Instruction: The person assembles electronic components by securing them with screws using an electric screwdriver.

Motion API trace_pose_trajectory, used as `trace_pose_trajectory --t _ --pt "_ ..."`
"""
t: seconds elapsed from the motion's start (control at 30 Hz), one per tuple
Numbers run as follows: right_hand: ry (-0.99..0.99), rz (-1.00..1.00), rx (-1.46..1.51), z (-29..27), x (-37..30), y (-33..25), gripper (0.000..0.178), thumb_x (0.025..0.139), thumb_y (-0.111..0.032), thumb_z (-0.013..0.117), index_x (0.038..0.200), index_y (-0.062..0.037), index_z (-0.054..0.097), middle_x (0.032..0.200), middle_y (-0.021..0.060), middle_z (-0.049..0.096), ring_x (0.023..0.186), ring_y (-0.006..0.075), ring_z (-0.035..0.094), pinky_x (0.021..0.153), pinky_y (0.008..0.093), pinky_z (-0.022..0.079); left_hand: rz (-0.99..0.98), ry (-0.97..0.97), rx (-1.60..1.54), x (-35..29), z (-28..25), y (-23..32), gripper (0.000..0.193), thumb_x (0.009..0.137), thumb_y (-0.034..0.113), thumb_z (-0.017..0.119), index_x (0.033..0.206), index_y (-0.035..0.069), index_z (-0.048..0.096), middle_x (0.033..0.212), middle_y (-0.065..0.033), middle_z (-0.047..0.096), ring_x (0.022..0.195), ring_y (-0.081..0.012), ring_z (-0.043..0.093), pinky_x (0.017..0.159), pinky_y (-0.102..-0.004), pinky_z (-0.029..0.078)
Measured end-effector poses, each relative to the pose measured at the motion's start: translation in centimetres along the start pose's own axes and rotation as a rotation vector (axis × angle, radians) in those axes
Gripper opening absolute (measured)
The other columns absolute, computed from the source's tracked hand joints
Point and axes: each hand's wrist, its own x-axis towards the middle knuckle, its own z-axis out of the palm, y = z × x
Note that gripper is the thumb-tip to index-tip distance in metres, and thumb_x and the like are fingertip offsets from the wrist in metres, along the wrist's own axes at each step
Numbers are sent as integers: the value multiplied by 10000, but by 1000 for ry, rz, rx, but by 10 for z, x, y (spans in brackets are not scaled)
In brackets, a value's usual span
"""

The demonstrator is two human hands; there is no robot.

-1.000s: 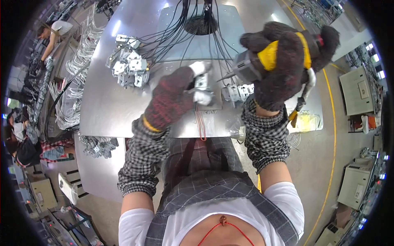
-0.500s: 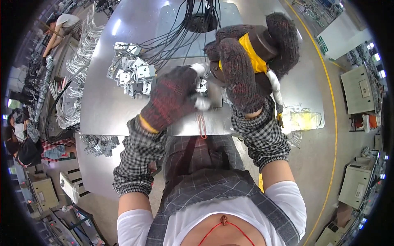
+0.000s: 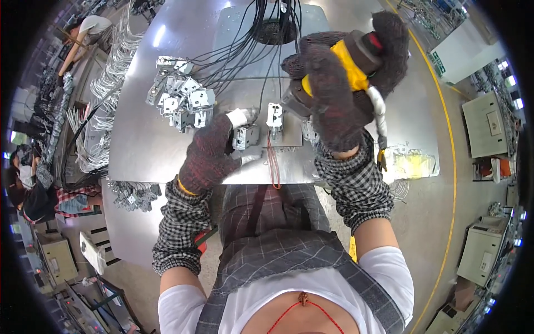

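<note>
My left hand [image 3: 208, 153], in a dark red-black knit glove with white-wrapped fingertips, is closed around a small silver metal housing [image 3: 245, 137] near the table's front edge. My right hand [image 3: 336, 106], gloved the same way, grips a yellow-and-black cordless power driver [image 3: 351, 67]; its nose points left, toward the middle. Just left of that nose, a second metal housing [image 3: 275, 118] stands on a small flat plate [image 3: 289, 137]. Thin red wires [image 3: 272, 167] hang from beneath it over the table edge. Part of the driver is hidden by my glove.
A pile of metal housings [image 3: 186, 100] with black cables lies on the left of the metal table [image 3: 144, 150]. The cables run to a dark round opening [image 3: 272, 32] at the back. A yellow-lit clear packet [image 3: 414, 165] lies at right. Another person [image 3: 92, 33] bends over at far left.
My left hand has moved left and toward me from the housing on the plate, and now has a housing between its fingers. The driver has shifted slightly right and back.
</note>
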Motion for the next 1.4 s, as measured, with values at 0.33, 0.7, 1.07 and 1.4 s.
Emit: trace_pose_trajectory --t 0.33,0.7,1.07,1.4 --pt "-111 143 409 -45 9 14 578 998 -178 511 1489 -145 207 1035 265 639 731 323 681 507 434 575 62 74 185 41 13 7 719 669 475 849 1220 72 624 778 -77 661 680 -169 655 577 -326 511" --pt "-326 348 429 -58 -37 27 573 962 -216 595 1443 -77 315 1159 226 609 924 298 651 705 393 569 -87 -180 196 50 1 14 699 684 417 851 1230 62 597 978 -162 687 887 -317 688 744 -394 537" --pt "-555 536 462 -41 -75 69 589 927 -255 679 1397 -9 423 1283 186 580 1118 274 622 902 352 563 56 -95 406 46 1 2 626 719 282 804 1257 66 567 1070 -165 660 975 -326 654 818 -421 522" --pt "-489 438 358 -32 -63 55 607 885 -213 729 1378 -2 445 1241 174 605 1105 262 640 940 360 563 77 2 678 29 -91 -32 553 732 371 791 1194 104 646 1183 -151 637 1135 -374 545 943 -469 447"
